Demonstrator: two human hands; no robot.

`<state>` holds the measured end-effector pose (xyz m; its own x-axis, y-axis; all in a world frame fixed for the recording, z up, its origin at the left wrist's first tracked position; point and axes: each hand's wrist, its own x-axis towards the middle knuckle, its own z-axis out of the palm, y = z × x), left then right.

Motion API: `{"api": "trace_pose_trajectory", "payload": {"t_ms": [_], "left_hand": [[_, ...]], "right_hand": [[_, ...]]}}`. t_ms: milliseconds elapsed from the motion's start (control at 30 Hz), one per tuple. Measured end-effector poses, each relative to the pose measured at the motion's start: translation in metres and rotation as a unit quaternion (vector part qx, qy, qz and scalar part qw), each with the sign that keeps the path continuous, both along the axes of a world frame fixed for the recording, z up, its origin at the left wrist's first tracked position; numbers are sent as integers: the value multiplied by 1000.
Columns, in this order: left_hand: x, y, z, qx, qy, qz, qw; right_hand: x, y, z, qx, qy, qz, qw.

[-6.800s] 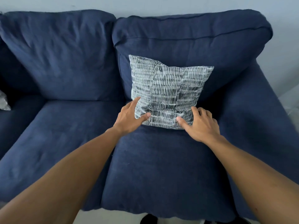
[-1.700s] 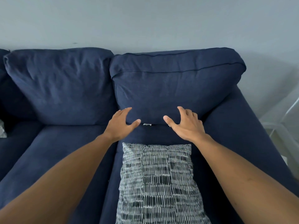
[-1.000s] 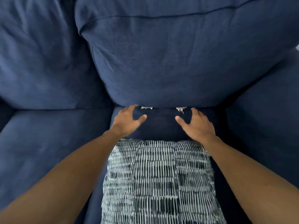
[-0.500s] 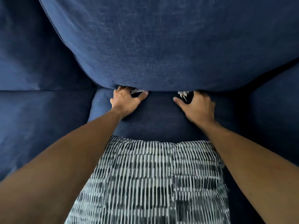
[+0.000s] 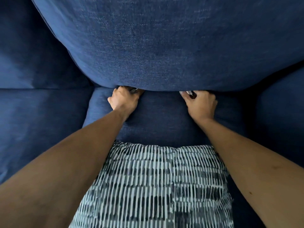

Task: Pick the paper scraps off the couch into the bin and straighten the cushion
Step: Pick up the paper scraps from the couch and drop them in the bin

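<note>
Scraps: one pale paper scrap point(image 5: 187, 92) sits pinched at my right hand's point(image 5: 201, 104) curled fingertips; a second paper scrap point(image 5: 134, 91) shows greyish inside my left hand's point(image 5: 123, 100) closed fingers. Both lie in the crease just beyond my knuckles, under the back cushion point(image 5: 164, 46). Striped cushion point(image 5: 156, 186) lies flat behind my wrists on the couch seat point(image 5: 161, 122), unstraightened. Bin: not visible. I judge gathering underway; binning and straightening remain.
</note>
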<state>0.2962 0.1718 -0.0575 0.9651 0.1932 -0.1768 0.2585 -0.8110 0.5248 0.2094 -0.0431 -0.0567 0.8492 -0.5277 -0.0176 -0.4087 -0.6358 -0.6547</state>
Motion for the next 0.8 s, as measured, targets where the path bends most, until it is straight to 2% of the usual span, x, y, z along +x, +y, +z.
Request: {"api": "trace_pose_trajectory", "payload": {"t_ms": [367,800], "left_hand": [[-22,14,28,-119,46,-57,990],[-74,40,128,-254,24,-72,964]], "right_hand": [[-14,-5,23,90,-1,37,995],[-65,13,117,82,-43,63,994]]}}
